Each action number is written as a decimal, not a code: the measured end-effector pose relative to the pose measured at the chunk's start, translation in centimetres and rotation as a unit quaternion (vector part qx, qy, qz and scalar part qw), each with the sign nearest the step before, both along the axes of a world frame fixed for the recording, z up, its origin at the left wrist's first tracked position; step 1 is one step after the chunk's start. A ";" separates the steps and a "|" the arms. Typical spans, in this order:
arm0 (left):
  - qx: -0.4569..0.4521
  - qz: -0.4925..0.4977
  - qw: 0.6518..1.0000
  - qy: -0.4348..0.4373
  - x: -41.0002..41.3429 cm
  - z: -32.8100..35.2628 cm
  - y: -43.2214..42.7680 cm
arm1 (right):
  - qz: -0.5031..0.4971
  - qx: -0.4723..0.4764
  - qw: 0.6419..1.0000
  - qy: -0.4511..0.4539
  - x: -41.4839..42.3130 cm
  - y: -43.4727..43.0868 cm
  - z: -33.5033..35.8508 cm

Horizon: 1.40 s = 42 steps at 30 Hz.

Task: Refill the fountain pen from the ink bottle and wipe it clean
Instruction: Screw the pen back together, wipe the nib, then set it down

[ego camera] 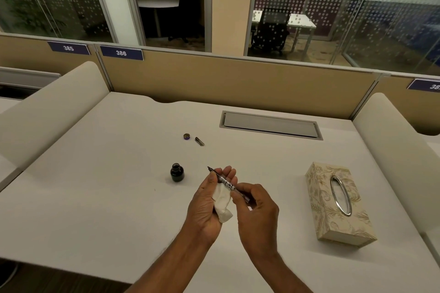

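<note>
Right hand [257, 211]: one pen [227, 184]. Left hand [204, 207]: one tissue [221, 204]. One ink bottle [177, 173].

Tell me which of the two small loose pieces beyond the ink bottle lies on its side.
The slim dark tube, the right-hand one of the pair. The other is a squat round cap with a purple edge, seen from above.

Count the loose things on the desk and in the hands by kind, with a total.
Ink bottle: 1
Bottle cap: 1
Loose pen part: 1
Fountain pen: 1
Tissue: 1
Tissue box: 1
Total: 6
</note>
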<state>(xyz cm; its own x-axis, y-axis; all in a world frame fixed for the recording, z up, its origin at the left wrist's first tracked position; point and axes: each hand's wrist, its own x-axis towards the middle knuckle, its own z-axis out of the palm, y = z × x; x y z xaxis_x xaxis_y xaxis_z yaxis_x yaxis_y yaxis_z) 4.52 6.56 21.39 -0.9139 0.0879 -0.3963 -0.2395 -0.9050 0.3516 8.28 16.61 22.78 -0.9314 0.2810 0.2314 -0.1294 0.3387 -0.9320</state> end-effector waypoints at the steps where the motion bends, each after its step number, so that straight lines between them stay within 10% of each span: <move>1: -0.002 -0.002 1.000 0.000 0.0 0.1 0.0 | -0.001 0.005 1.000 0.000 0.0 0.0 0.0; 27: -0.018 -0.025 0.999 -0.025 0.0 -1.0 -0.3 | -0.015 -0.333 0.914 -0.230 -0.5 0.7 0.4; 42: -0.055 -0.034 0.993 -0.100 -1.3 -5.4 -0.8 | 0.024 0.087 0.973 -0.212 -2.3 -0.2 -5.2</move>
<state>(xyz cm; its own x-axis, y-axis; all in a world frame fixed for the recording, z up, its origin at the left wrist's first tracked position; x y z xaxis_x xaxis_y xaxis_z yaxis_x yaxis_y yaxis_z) 3.24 5.74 16.00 -0.8095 0.0931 -0.5798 -0.3741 -0.8428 0.3870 6.01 16.42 17.57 -0.9648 0.2254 -0.1352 0.2336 0.4999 -0.8340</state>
